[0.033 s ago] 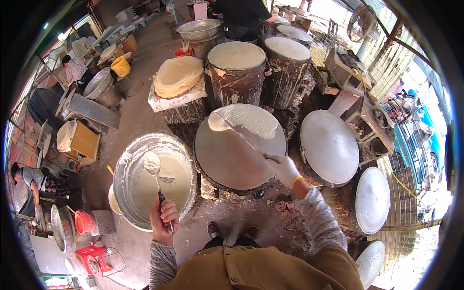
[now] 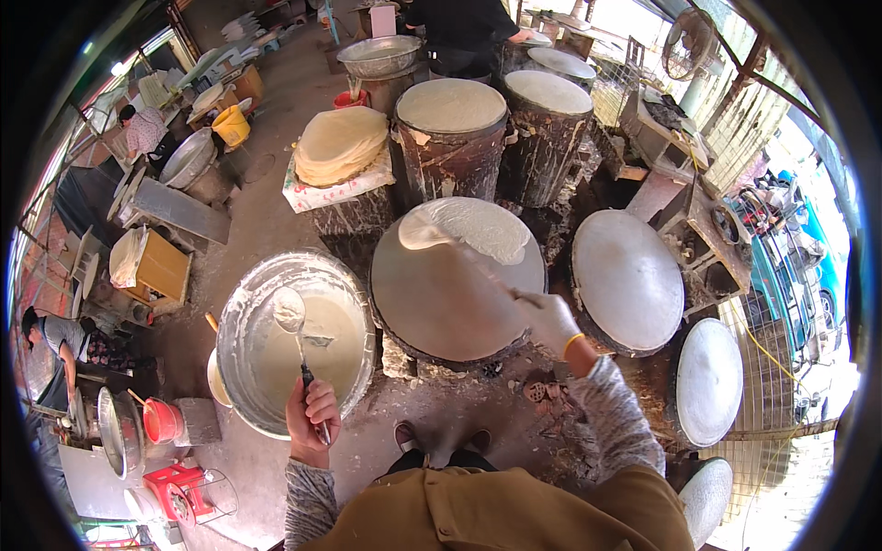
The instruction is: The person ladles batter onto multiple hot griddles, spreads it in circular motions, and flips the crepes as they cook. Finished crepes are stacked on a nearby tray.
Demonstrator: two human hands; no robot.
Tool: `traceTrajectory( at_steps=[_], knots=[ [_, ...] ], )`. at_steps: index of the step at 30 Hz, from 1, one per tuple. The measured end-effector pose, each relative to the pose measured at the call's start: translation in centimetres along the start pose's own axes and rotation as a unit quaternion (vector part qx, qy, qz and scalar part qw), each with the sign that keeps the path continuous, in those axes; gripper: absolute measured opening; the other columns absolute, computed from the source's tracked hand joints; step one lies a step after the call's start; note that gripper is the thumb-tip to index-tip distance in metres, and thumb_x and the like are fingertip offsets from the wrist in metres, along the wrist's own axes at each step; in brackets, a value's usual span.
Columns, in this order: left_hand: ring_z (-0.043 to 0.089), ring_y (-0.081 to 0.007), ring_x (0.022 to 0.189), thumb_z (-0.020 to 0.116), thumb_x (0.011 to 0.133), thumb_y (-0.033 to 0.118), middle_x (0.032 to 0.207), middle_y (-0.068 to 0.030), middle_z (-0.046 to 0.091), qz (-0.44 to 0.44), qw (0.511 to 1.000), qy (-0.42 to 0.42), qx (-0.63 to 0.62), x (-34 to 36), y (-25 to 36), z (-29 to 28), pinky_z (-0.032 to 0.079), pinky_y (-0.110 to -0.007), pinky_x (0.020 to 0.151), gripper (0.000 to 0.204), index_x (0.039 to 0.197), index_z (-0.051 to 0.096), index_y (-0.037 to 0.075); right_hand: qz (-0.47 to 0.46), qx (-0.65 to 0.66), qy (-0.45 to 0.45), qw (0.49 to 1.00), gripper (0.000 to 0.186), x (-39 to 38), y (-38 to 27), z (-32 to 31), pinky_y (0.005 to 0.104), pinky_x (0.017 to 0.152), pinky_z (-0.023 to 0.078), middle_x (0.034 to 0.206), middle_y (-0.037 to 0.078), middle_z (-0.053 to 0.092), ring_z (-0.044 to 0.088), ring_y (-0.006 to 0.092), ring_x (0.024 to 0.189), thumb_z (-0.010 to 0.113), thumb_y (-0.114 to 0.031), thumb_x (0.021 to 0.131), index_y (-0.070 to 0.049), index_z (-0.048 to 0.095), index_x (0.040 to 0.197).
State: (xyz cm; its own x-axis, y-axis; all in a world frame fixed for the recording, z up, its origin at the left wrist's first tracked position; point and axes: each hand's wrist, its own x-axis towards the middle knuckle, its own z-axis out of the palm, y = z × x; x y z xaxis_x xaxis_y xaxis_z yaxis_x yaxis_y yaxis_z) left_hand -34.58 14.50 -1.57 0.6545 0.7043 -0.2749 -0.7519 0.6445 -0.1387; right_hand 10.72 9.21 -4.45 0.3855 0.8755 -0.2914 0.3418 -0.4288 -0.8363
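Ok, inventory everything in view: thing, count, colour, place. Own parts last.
griddle: 1, grey, centre
basin: 1, silver, left of griddle
batter: 2 areas, cream, in basin and on griddle
ladle: 1, silver, dark handle, over basin
spreader: 1, pale, blurred, at griddle
round plates: 3, pale grey, right
drums: 2, rusty brown, behind griddle
sheet stack: 1, cream, back left of griddle
metal bowls: at least 3, silver, back and left
yellow bucket: 1, yellow, upper left
red containers: 2, red, lower left and behind sheet stack
fan: 1, dark, upper right
co-workers: 3, mixed clothing, back and left
shoes: 2, dark, bottom centre
left hand: 1, bare, on ladle
right hand: 1, whitish covering, on spreader
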Motion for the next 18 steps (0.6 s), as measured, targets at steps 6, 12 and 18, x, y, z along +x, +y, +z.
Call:
traceTrajectory(
  at_steps=[6,12,18],
  knots=[
    [0.042,-0.0080,0.052,0.050,0.101,0.023,0.070,-0.0002,0.043,0.031,0.999,0.012,0.004,-0.2,-1.5,-0.7,0.037,-0.021,0.045,0.025,0.086,0.046,0.004,0.002,0.037,-0.017,0.999,0.038,2.4,-0.9,-2.1,0.0257,0.051,0.042,0.072,0.001,0.064,0.051,0.0077,0.057,0.060,-0.026,0.090,-0.002,0.067,0.118],
    [0.042,-0.0086,0.052,0.052,0.099,0.023,0.070,-0.0002,0.043,0.041,0.999,0.007,0.000,-1.3,-2.5,-1.2,0.037,-0.022,0.045,0.025,0.086,0.048,0.002,0.016,0.023,-0.062,0.998,0.038,1.4,-0.1,-3.0,0.0253,0.043,0.036,0.060,-0.002,0.053,0.047,0.0066,0.049,0.061,-0.030,0.091,-0.004,0.067,0.119],
    [0.042,-0.0085,0.052,0.053,0.099,0.022,0.070,-0.0002,0.043,0.036,0.999,0.023,-0.021,-0.8,-3.2,-1.8,0.037,-0.022,0.045,0.024,0.086,0.048,0.002,0.019,0.050,-0.101,0.993,0.040,4.0,-1.1,-3.4,0.0250,0.033,0.029,0.054,-0.003,0.048,0.038,0.0062,0.037,0.060,-0.030,0.092,-0.008,0.063,0.126]
  ],
)
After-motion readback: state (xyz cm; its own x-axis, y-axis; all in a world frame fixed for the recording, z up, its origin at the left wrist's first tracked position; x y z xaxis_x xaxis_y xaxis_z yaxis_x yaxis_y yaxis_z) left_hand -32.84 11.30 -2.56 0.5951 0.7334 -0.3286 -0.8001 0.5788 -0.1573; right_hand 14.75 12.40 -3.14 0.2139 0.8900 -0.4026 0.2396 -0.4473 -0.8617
